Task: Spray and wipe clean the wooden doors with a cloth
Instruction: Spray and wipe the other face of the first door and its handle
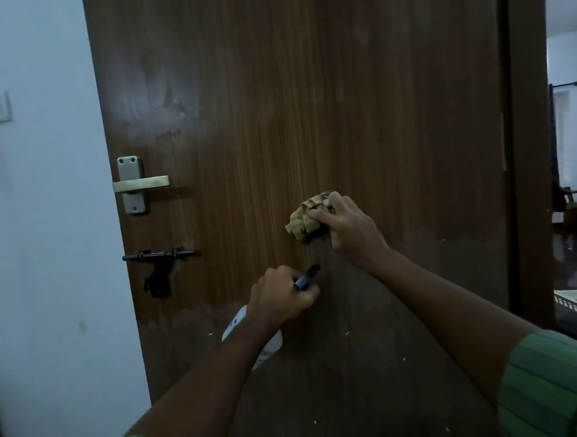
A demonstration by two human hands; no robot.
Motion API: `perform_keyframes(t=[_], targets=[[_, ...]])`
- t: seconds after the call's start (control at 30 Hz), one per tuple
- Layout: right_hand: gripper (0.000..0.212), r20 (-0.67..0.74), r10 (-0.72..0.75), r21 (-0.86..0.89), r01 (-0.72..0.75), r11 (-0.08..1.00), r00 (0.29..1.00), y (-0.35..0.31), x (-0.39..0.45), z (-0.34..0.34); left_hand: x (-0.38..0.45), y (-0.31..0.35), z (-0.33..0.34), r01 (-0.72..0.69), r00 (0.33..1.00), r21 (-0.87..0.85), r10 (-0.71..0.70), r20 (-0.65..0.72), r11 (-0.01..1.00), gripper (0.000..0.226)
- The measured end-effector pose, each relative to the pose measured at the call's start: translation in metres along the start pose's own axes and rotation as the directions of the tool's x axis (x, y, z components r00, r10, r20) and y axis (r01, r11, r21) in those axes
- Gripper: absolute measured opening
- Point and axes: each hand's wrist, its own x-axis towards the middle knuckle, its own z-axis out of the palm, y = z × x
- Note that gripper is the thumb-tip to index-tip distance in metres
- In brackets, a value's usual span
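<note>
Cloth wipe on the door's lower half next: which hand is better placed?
Right. The right hand already grips the crumpled cloth against the wooden door, just above the duller lower part. The left hand is occupied holding the spray bottle.

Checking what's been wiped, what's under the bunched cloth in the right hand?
The cloth, gripped by the right hand, lies against the wooden door. Only brown wood grain shows around it; the patch directly beneath is covered, so its state cannot be seen.
</note>
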Motion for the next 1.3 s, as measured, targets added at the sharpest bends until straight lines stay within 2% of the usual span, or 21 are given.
perform_keyframes(t=[0.13, 0.3, 0.37, 0.53, 0.73, 0.87, 0.93, 1.0, 1.03, 1.07, 1.1, 1.13, 1.17, 1.2, 1.23, 1.27, 1.3], targets=[[0.046, 0.075, -0.058, -0.021, 0.06, 0.998, 0.996, 0.006, 0.005, -0.011, -0.001, 0.007, -0.002, 0.074, 0.997, 0.081, -0.074, -0.008, 0.994, 0.028], [0.053, 0.164, -0.089, -0.062, 0.1, 0.993, 0.982, 0.01, 0.008, -0.023, -0.002, 0.015, -0.002, 0.086, 0.996, -0.01, -0.086, 0.009, 0.996, 0.025], [0.054, 0.172, -0.083, -0.054, 0.094, 0.994, 0.982, 0.01, 0.008, -0.023, -0.003, 0.021, 0.0, 0.107, 0.994, -0.036, -0.108, -0.032, 0.994, 0.024], [0.055, 0.178, -0.074, -0.057, 0.086, 0.995, 0.981, 0.01, 0.01, -0.024, -0.005, 0.032, 0.011, 0.141, 0.984, -0.076, -0.148, -0.095, 0.987, 0.025], [0.048, 0.109, -0.034, -0.022, 0.037, 0.999, 0.993, 0.004, 0.004, -0.017, -0.006, 0.028, 0.006, 0.062, 0.992, -0.11, -0.074, -0.107, 0.992, 0.029], [0.038, 0.066, 0.044, 0.033, -0.046, 0.998, 0.997, -0.014, -0.042, 0.009, -0.012, 0.02, -0.001, 0.016, 0.985, -0.237, -0.056, -0.165, 0.971, 0.023], [0.042, 0.205, -0.066, 0.05, 0.057, 0.997, 0.977, -0.028, -0.081, 0.025, -0.013, 0.019, -0.005, 0.018, 0.984, -0.256, -0.062, -0.164, 0.966, 0.025], [0.048, 0.41, -0.243, 0.038, 0.25, 0.968, 0.879, -0.028, -0.096, 0.028, -0.011, 0.018, -0.01, 0.028, 0.979, -0.235, -0.074, -0.19, 0.972, 0.032], [0.049, 0.454, -0.3, 0.023, 0.325, 0.945, 0.839, -0.021, -0.09, 0.021, -0.008, 0.019, -0.013, 0.026, 0.976, -0.23, -0.075, -0.205, 0.973, 0.035], [0.05, 0.445, -0.335, 0.004, 0.372, 0.928, 0.831, -0.015, -0.08, 0.012, -0.006, 0.019, -0.014, 0.02, 0.976, -0.232, -0.069, -0.205, 0.972, 0.037], [0.048, 0.402, -0.336, -0.012, 0.372, 0.928, 0.852, -0.009, -0.066, 0.005, -0.005, 0.019, -0.016, 0.004, 0.978, -0.238, -0.053, -0.201, 0.971, 0.036], [0.044, 0.302, -0.279, -0.029, 0.301, 0.953, 0.911, -0.004, -0.053, -0.002, -0.003, 0.022, -0.017, -0.014, 0.982, -0.242, -0.033, -0.188, 0.97, 0.035], [0.037, 0.166, -0.167, -0.026, 0.173, 0.985, 0.972, -0.002, -0.041, -0.005, -0.004, 0.024, -0.019, -0.028, 0.984, -0.244, -0.017, -0.18, 0.969, 0.033], [0.03, 0.03, 0.0, 0.032, -0.001, 0.999, 1.0, -0.003, -0.036, -0.002, -0.003, 0.025, -0.021, -0.037, 0.984, -0.243, -0.007, -0.178, 0.969, 0.031], [0.029, -0.075, 0.166, 0.1, -0.159, 0.982, 0.983, -0.006, -0.035, 0.0, 0.0, 0.029, -0.021, -0.045, 0.983, -0.237, 0.001, -0.185, 0.971, 0.03], [0.031, -0.116, 0.262, 0.127, -0.247, 0.961, 0.958, -0.01, -0.041, 0.005, 0.003, 0.034, -0.019, -0.047, 0.979, -0.237, -0.001, -0.202, 0.97, 0.03], [0.032, -0.1, 0.254, 0.119, -0.242, 0.963, 0.962, -0.015, -0.052, 0.01, 0.005, 0.038, -0.017, -0.051, 0.974, -0.251, -0.008, -0.226, 0.967, 0.031]])
